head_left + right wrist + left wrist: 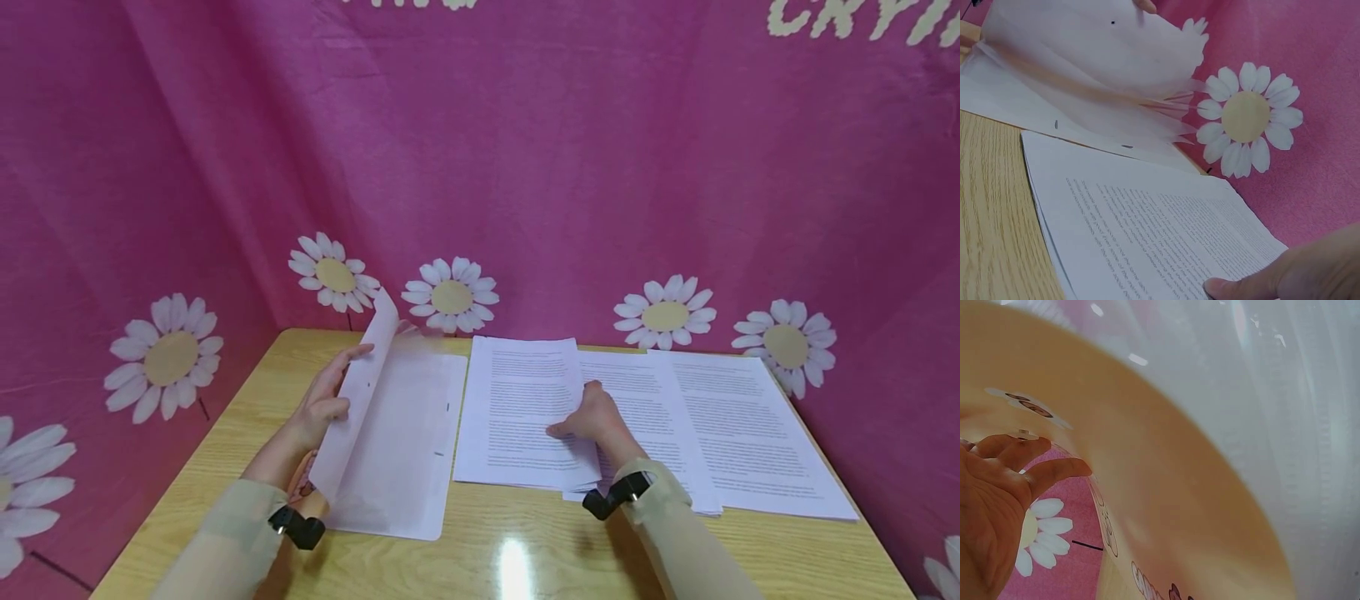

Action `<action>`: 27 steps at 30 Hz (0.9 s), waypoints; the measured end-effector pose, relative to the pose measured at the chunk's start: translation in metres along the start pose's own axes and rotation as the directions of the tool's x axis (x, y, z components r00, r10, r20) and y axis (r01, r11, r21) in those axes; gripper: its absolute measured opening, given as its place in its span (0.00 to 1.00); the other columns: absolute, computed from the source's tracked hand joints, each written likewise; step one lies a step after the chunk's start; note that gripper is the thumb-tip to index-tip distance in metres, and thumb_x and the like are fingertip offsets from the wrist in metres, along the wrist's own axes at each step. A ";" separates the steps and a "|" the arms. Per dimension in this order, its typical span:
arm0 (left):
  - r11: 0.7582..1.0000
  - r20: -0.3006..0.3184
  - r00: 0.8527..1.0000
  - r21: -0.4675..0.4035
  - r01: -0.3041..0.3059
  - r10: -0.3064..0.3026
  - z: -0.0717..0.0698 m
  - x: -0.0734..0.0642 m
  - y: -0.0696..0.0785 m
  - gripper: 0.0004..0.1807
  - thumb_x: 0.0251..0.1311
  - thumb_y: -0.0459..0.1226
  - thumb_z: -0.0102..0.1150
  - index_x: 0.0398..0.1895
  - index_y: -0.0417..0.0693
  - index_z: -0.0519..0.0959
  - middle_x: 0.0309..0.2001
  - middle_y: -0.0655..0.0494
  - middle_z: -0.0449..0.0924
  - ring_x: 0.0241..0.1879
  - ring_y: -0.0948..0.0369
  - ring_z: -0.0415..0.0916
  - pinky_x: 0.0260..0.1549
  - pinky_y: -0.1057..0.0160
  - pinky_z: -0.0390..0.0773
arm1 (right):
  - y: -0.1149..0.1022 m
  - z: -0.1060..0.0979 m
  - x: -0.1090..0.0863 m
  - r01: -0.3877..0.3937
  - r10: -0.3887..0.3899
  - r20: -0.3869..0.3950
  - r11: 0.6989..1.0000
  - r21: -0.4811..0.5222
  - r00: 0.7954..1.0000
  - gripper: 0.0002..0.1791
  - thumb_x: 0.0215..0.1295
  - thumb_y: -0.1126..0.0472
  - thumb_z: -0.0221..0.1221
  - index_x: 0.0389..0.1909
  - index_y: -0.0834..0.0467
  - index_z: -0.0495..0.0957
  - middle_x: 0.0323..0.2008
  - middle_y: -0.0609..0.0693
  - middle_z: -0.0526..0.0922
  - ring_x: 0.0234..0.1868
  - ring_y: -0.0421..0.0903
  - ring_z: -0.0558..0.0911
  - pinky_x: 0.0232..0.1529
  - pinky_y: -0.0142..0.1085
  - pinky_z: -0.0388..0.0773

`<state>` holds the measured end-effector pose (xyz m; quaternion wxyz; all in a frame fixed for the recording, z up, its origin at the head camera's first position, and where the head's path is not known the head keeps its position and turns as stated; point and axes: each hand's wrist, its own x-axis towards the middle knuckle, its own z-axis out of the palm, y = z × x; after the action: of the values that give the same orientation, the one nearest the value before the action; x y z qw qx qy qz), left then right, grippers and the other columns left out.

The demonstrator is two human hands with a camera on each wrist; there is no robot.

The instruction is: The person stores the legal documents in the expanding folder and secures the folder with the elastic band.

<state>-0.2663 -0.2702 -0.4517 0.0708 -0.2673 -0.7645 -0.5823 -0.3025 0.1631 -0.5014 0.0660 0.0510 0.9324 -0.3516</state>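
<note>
A folder (401, 442) lies opened at the left, its pale cover (362, 400) raised and curled. My left hand (330, 400) supports that cover at its left side, fingers fairly straight and thumb apart; in the left wrist view the fingertips (1084, 466) meet the cover's shaded, butterfly-printed face (1147, 469). Inside the folder, clear plastic sleeves (1085, 84) hang loosely beside the cover. My right hand (596, 417) grips the right edge of a stack of printed sheets (525, 408), thumb on top and the other fingers mostly hidden at the edge.
Right of the gripped stack, more printed sheets (637, 383) overlap another printed pile (757, 433) at the table's right side. The wooden table (420, 567) backs onto a pink curtain (525, 167) with daisies. A patch of glare shows at the front.
</note>
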 end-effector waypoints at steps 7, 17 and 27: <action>1.000 0.000 1.000 0.006 -0.008 0.008 0.000 0.001 0.001 0.50 0.38 0.28 0.45 0.77 0.28 0.60 0.77 0.34 0.57 0.68 0.44 0.56 0.59 0.65 0.63 | -0.005 -0.005 -0.002 0.007 -0.007 0.001 0.996 0.085 1.000 0.44 0.49 0.62 0.79 0.63 0.74 0.68 0.56 0.69 0.77 0.53 0.62 0.78 0.60 0.58 0.74; 0.999 -0.006 1.000 0.011 -0.030 0.030 -0.001 0.001 0.000 0.50 0.37 0.28 0.44 0.76 0.27 0.60 0.76 0.32 0.58 0.64 0.46 0.59 0.56 0.66 0.65 | -0.005 -0.014 -0.006 0.062 -0.088 0.107 0.971 0.230 0.990 0.44 0.63 0.63 0.68 0.75 0.71 0.56 0.67 0.73 0.71 0.66 0.66 0.74 0.67 0.59 0.69; 0.999 -0.002 1.000 0.033 -0.008 0.008 -0.001 0.001 0.003 0.51 0.37 0.28 0.44 0.76 0.28 0.61 0.75 0.33 0.59 0.65 0.43 0.59 0.55 0.64 0.65 | 0.006 -0.018 -0.014 0.063 -0.164 0.204 0.901 0.429 0.965 0.60 0.60 0.70 0.70 0.85 0.62 0.40 0.73 0.69 0.66 0.69 0.63 0.71 0.71 0.58 0.63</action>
<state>-0.2660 -0.2700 -0.4484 0.0782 -0.2684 -0.7730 -0.5695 -0.2898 0.1787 -0.4892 0.1428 -0.0329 0.8222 -0.5500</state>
